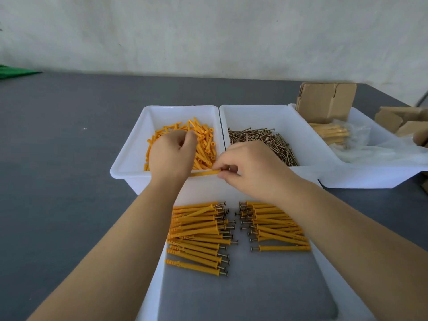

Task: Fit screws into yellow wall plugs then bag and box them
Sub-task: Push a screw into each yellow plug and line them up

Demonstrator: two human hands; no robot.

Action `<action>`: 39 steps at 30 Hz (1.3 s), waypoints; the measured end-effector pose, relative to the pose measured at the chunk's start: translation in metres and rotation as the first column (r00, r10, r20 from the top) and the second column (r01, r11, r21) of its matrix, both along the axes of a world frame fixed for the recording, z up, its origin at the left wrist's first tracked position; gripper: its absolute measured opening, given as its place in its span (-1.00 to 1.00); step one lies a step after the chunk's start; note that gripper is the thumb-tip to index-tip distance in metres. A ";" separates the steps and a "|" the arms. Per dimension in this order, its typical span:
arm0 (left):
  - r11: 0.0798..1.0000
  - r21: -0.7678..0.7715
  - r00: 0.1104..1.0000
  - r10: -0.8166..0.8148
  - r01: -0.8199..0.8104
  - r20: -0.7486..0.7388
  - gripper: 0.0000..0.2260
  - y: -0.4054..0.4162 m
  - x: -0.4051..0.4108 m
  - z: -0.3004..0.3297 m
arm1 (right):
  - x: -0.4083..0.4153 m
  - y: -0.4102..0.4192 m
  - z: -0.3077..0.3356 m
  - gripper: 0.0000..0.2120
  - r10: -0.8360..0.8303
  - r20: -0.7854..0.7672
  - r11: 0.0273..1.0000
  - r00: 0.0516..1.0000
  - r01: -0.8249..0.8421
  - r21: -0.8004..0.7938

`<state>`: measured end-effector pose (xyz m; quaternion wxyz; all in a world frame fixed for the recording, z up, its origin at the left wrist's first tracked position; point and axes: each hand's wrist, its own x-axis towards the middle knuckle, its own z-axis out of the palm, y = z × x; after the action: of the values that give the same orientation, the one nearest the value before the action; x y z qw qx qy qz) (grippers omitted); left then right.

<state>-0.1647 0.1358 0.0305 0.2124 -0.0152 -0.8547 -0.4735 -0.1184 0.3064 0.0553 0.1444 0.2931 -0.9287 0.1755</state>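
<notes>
Right hand [250,170] pinching one yellow plug [205,173] level over the near rim of the plug tub [129,158], left hand [172,154] curled in the loose plugs, grip unclear; best kept steady, then loaded from the screw tub [273,117] straight down the bore.

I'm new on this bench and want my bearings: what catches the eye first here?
The two rows of yellow plugs with screws lying in the near tray, heads facing each other. Behind them, a bin of loose plugs on the left, a bin of screws beside it.
</notes>
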 end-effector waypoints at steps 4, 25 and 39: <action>0.996 -0.048 0.997 0.071 -0.070 0.012 -0.76 -0.006 -0.011 -0.007 | 0.005 -0.010 -0.008 -0.87 0.053 0.035 0.992 0.998 -0.056 0.110; 0.638 -0.713 0.895 0.082 0.291 0.439 -0.55 0.007 -0.014 -0.011 | -0.065 0.049 -0.020 -0.48 -0.547 0.635 0.836 0.545 0.386 0.389; 0.933 -0.352 0.997 -0.075 0.083 0.037 -0.83 0.008 -0.007 -0.007 | -0.055 0.058 -0.023 -0.83 -0.365 0.546 0.870 0.754 0.485 -0.088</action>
<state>-0.1722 0.1438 0.0233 0.1774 -0.0819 -0.9268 -0.3209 -0.1733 0.3648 0.0326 -0.0398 -0.0026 -0.9490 0.3127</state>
